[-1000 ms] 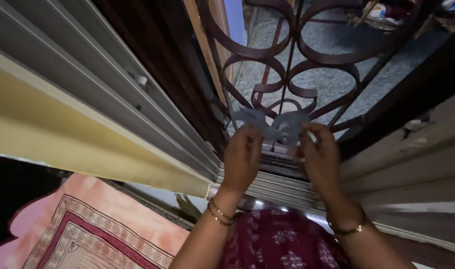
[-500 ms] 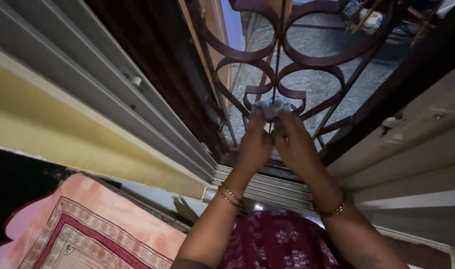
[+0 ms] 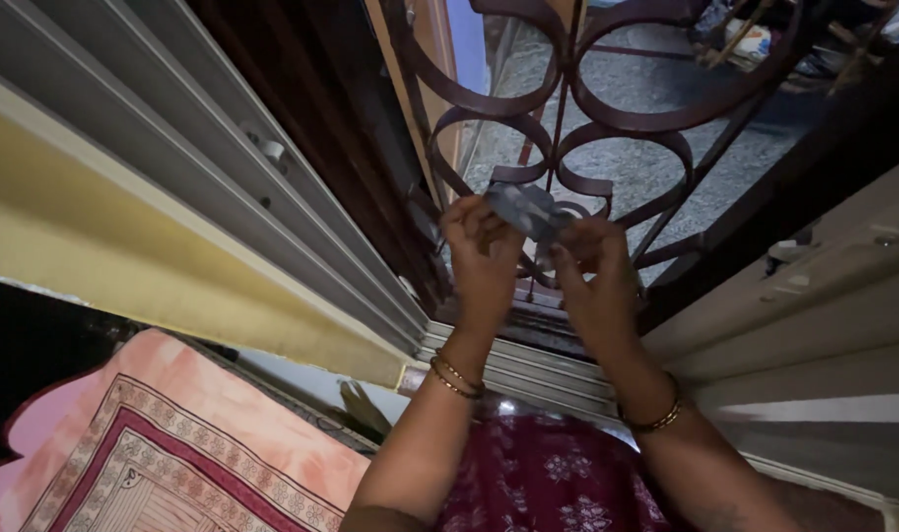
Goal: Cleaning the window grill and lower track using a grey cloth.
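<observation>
- Grey cloth (image 3: 528, 210), small and crumpled, sits just above the centre of the frame, held up in front of the lower scrolls of a dark maroon window grille (image 3: 567, 99).
- Left hand (image 3: 482, 254) is curled shut on the cloth's left end, fingers folded toward the palm, two thin gold bangles (image 3: 454, 376) at the wrist.
- Right hand (image 3: 595, 271) pinches the cloth's right end between thumb and fingertips; a single gold bangle (image 3: 654, 419) circles that wrist.
- Both hands are close together, just beside each other, with the cloth bridging them and touching or nearly touching the grille's central bar; which, I cannot tell.
- Grey ribbed window frame (image 3: 223, 187) runs diagonally across the upper left, with a yellow wall (image 3: 124, 246) below it.
- Pink patterned mat (image 3: 173, 443) lies in the lower left corner.
- Maroon floral garment (image 3: 548, 483) fills the bottom centre between the forearms.
- Through the grille, rough grey ground (image 3: 646, 148) shows in the upper middle.
</observation>
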